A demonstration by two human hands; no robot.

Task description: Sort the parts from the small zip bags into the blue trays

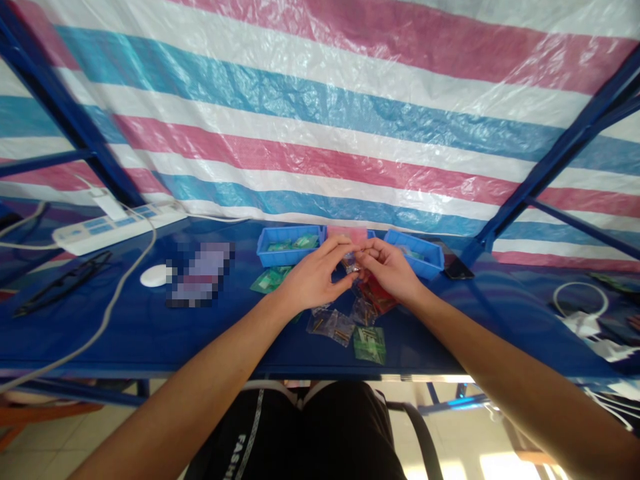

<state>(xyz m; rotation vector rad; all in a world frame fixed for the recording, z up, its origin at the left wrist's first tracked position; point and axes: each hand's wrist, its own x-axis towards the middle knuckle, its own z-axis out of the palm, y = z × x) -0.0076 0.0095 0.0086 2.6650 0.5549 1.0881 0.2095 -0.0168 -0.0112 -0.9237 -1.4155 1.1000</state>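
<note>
My left hand (314, 273) and my right hand (389, 268) meet above the blue table (140, 327), fingertips pinched together on a small clear plastic packet (352, 265). Both hands are closed on it. Below them lie several small clear packets (333, 325) with dark parts inside, a red packet (376, 293) and a green packet (370, 343). Another green packet (271, 279) lies left of my left hand.
Two blue trays (289, 243) (415, 253) and a pink packet (347, 233) stand behind the hands. A white power strip (117, 227), a white round object (156, 275), black glasses (60, 283), a phone (459, 269) and white cables (580, 313) lie around. A striped tarp hangs behind.
</note>
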